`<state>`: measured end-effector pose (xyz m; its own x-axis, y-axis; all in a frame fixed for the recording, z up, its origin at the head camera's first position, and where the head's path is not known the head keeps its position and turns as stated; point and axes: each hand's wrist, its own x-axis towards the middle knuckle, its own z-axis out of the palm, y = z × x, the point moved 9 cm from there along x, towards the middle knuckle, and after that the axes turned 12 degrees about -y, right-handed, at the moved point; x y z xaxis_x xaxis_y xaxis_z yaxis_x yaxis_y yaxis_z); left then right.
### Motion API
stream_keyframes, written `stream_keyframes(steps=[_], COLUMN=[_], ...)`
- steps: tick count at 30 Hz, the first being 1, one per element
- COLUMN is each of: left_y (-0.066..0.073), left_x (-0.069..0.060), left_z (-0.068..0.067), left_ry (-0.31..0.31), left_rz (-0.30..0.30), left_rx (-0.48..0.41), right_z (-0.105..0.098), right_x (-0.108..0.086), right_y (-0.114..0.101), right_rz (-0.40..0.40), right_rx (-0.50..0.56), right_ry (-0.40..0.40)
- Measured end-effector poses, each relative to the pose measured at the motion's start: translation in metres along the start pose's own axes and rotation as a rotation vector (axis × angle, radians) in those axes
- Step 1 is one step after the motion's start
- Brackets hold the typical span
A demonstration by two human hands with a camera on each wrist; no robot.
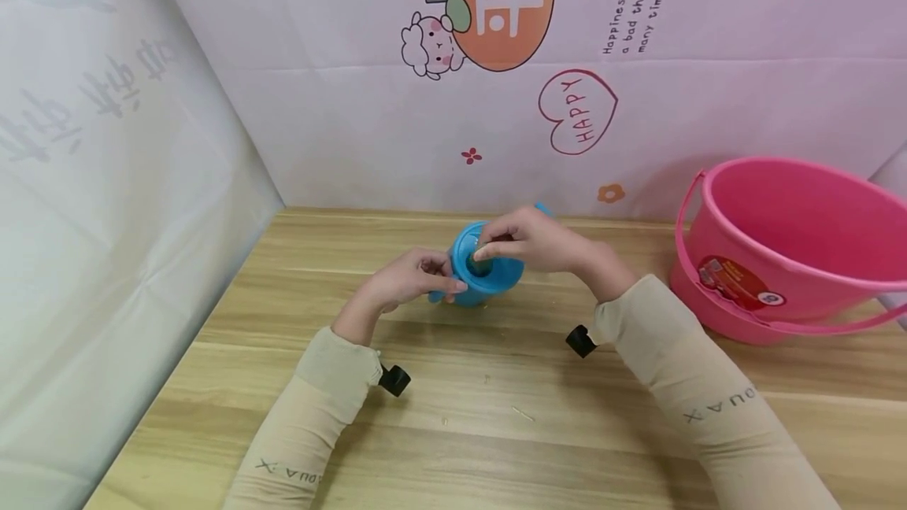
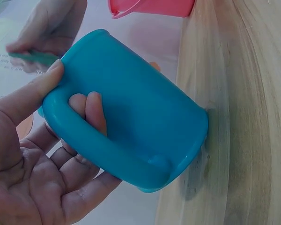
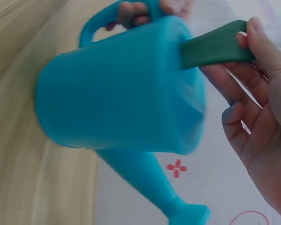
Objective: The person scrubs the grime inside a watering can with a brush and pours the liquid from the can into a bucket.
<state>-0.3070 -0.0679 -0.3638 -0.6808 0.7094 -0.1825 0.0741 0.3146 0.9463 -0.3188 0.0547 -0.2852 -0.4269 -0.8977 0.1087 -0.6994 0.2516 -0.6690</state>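
Observation:
A blue toy watering can (image 1: pixel 506 278) stands on the wooden table with its spout (image 3: pixel 140 180) on the side away from the left hand. My left hand (image 1: pixel 411 278) grips its handle (image 2: pixel 98 145), fingertips inside the loop and thumb near the top rim. My right hand (image 1: pixel 542 242) is over the can's mouth, pinching a flat green handle (image 3: pixel 218 47) between thumb and fingers. The far end of that green handle goes into the can's opening and is hidden there, so what it belongs to cannot be told.
A pink bucket (image 1: pixel 744 258) with its handle lowered stands at the right of the table. Behind the can rises a white printed sheet (image 1: pixel 354 132), and another covers the left side. Small pale bits (image 1: pixel 523 413) lie on the tabletop (image 1: pixel 567 447).

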Motion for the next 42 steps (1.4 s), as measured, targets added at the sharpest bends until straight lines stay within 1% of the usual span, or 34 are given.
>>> stream_keyframes(steps=[4, 5, 7, 9, 11, 16, 21, 23, 27, 29, 32, 34, 37, 39, 42], left_y=[0.001, 0.001, 0.003, 0.003, 0.003, 0.002, 0.001, 0.001, 0.002, 0.003, 0.003, 0.002, 0.002, 0.002, 0.002], left_x=[0.001, 0.001, 0.001, 0.001, 0.000, 0.001, 0.002, 0.002, 0.002, 0.002, 0.002, 0.003, 0.003, 0.003, 0.003], left_z=[0.000, 0.001, 0.001, 0.001, 0.001, 0.000, 0.001, 0.001, 0.002, 0.003, 0.003, 0.002, 0.002, 0.002, 0.002], left_ry=[-0.005, -0.007, -0.009, -0.010, -0.007, -0.011, -0.018, -0.016, -0.021, -0.025, -0.028, -0.025, -0.022, -0.023, -0.024], left_rz=[0.003, 0.003, 0.004, 0.008, 0.008, 0.014, 0.017, 0.015, 0.015, 0.018, 0.023, 0.024, 0.022, 0.023, 0.024], left_rx=[0.016, 0.022, 0.030, 0.030, 0.031, 0.036, 0.042, 0.040, 0.046, 0.052, 0.046, 0.046, 0.058, 0.063, 0.059], right_z=[-0.007, -0.006, -0.001, 0.005, 0.007, -0.002, 0.003, 0.002, -0.007, -0.008, -0.004, -0.004, -0.009, -0.010, -0.003], right_x=[-0.004, -0.003, -0.001, 0.000, -0.001, -0.006, -0.005, -0.006, -0.011, -0.010, -0.007, -0.008, -0.010, -0.010, -0.005], right_y=[-0.006, -0.007, -0.007, -0.005, -0.003, -0.004, -0.001, 0.000, -0.002, -0.003, -0.002, -0.003, -0.008, -0.010, -0.011], right_rz=[-0.032, -0.038, -0.036, -0.022, -0.002, -0.015, -0.014, -0.008, -0.016, -0.020, -0.017, -0.013, -0.026, -0.042, -0.045], right_rx=[0.008, -0.002, -0.021, -0.027, -0.014, 0.011, -0.018, 0.001, 0.046, 0.036, 0.020, 0.022, 0.024, 0.001, -0.041], right_ry=[0.048, 0.041, 0.003, -0.038, -0.056, 0.006, 0.000, -0.002, 0.042, 0.047, 0.027, 0.030, 0.074, 0.095, 0.071])
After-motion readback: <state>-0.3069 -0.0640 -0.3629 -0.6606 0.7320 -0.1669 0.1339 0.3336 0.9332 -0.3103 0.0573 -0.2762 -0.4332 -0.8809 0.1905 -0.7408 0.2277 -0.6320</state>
